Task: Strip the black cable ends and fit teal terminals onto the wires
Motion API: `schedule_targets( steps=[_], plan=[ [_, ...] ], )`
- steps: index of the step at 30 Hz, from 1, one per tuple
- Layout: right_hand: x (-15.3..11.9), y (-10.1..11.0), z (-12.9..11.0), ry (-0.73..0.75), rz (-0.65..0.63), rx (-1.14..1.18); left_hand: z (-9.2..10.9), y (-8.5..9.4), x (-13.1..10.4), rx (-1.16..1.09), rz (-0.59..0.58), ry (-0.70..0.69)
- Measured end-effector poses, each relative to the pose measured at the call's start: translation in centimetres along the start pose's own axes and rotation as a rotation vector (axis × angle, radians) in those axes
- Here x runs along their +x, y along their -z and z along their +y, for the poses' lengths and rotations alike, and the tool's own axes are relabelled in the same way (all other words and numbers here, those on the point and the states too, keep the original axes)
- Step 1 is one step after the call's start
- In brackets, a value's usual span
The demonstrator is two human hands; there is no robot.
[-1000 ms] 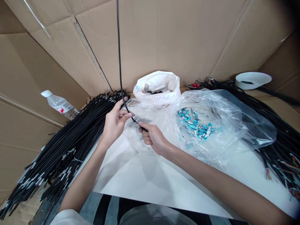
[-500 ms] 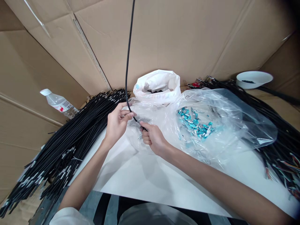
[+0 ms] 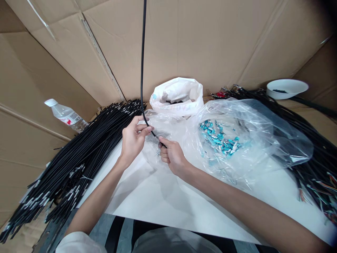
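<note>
A black cable [image 3: 142,66] comes down from the top of the view and bends toward my hands. My left hand [image 3: 135,135] pinches it between thumb and fingers a little above its lower end. Lower and to the right, my right hand [image 3: 171,153] is closed round the cable's end, so the very tip is hidden. A short stretch of cable shows between the two hands. Below them lies a clear plastic bag [image 3: 265,154] with teal and silver foil scraps [image 3: 221,138] in its right part.
Bundled black cables [image 3: 100,137] lie at the left, with a water bottle [image 3: 67,116] behind them. More cables [image 3: 310,140] with bare coloured wires lie at the right, near a white bowl [image 3: 296,86]. A white bag [image 3: 176,109] stands before the cardboard wall [image 3: 210,42].
The upper part of the cable has swung slightly left. Both hands keep their hold and have shifted only a touch to the right.
</note>
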State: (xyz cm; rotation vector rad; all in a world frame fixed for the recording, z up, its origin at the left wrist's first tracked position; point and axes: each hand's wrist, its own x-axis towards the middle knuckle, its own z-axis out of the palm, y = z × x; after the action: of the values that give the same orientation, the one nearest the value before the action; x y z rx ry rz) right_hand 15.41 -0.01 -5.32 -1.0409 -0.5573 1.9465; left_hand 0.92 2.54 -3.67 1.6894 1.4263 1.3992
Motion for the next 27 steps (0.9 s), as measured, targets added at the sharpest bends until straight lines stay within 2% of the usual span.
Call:
schedule_targets(
  steps=[15,27],
  plan=[
    [0.47,0.03,-0.14,-0.057,0.013,0.023,0.15,-0.35,-0.06,-0.062,-0.005,0.049],
    [0.64,0.57,-0.85,-0.204,-0.136,0.009,0.14,-0.18,0.05,-0.013,0.002,-0.007]
  ],
)
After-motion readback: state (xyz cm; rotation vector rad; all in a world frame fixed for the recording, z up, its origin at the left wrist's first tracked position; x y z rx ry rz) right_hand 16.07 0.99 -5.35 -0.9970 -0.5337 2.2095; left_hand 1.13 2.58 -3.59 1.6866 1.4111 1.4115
